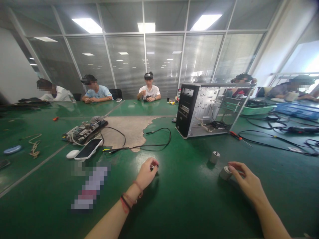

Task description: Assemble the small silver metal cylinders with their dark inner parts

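My left hand is closed, fingertips curled round a small dark and silvery piece just over the green table. Its kind is too small to tell. To the right, my right hand has its thumb and fingers against a short grey metal cylinder standing on the tabletop. Slightly behind and left of that one stands a similar metal cylinder with a dark spot on its top. Neither hand touches this second cylinder.
An opened computer case stands behind the cylinders. A screwdriver and black cables lie to its right. On the left are a phone, a white mouse-like object and a circuit assembly. Several people sit across the table.
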The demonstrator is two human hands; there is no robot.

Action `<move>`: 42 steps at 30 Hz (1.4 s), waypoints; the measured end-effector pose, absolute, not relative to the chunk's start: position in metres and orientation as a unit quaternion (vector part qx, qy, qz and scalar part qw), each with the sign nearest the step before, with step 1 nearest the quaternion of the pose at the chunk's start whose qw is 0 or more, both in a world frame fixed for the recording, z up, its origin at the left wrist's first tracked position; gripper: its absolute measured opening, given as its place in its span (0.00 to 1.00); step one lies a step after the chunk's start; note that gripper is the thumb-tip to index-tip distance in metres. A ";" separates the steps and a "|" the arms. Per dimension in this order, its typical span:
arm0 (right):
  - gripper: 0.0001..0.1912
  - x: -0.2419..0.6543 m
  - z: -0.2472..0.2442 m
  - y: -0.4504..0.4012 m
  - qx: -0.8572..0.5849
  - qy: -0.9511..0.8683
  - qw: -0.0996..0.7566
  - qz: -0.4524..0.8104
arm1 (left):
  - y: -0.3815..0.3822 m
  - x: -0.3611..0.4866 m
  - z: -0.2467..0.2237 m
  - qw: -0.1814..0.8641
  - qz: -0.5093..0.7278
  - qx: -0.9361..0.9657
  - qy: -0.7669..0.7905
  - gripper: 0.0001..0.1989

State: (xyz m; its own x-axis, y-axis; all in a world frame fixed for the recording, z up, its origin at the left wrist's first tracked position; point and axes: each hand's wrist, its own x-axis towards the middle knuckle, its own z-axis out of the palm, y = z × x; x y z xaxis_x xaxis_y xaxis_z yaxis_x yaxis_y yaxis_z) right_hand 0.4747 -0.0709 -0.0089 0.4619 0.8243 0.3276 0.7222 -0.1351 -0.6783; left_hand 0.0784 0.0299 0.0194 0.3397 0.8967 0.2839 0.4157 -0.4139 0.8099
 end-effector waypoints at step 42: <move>0.24 0.318 0.024 0.003 -0.525 -0.721 0.396 0.220 | 0.028 0.079 0.020 0.340 0.383 0.743 0.432 0.07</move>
